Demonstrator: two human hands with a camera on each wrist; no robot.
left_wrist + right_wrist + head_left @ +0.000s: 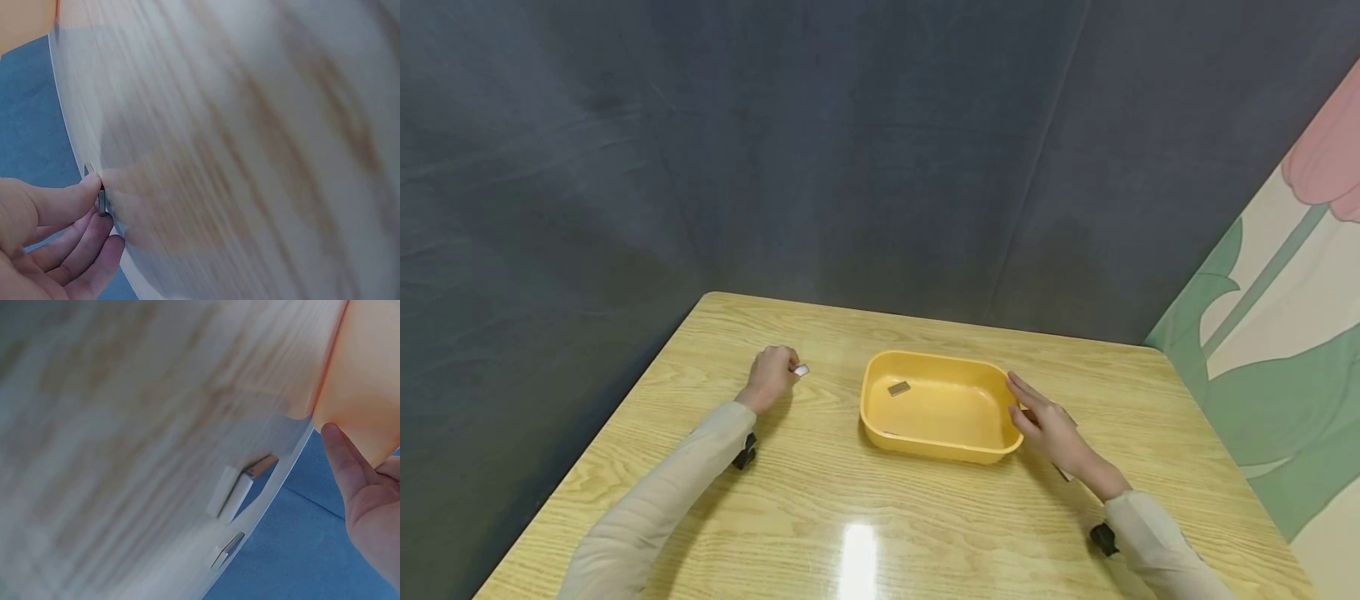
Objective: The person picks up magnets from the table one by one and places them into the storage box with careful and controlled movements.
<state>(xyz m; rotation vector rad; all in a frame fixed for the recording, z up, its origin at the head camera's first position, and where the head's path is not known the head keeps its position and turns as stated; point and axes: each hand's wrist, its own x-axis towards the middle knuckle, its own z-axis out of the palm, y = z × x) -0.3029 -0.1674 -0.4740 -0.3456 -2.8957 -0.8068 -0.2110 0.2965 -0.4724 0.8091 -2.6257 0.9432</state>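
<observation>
Left of the yellow plastic bin [940, 450], my left hand [771, 379] pinches a small flat shiny piece [802, 370] between thumb and fingertips, close to the tabletop. In the left wrist view the piece [102, 203] shows as a thin grey edge; its kind cannot be made out. My right hand [1051, 429] touches the bin's right end with fairly straight fingers. The right wrist view has a fingertip [330, 430] against the bin's outer wall [362, 375]. Inside the bin, toward its left end, lies a small brownish flat rectangle [898, 388].
Beside my right hand, a shiny block-like piece [240, 490] and a smaller one [228, 550] are on the wood-grain table [760, 517]. A dark curtain [850, 167] hangs behind the table's far edge. At right is a wall with painted flowers [1285, 350].
</observation>
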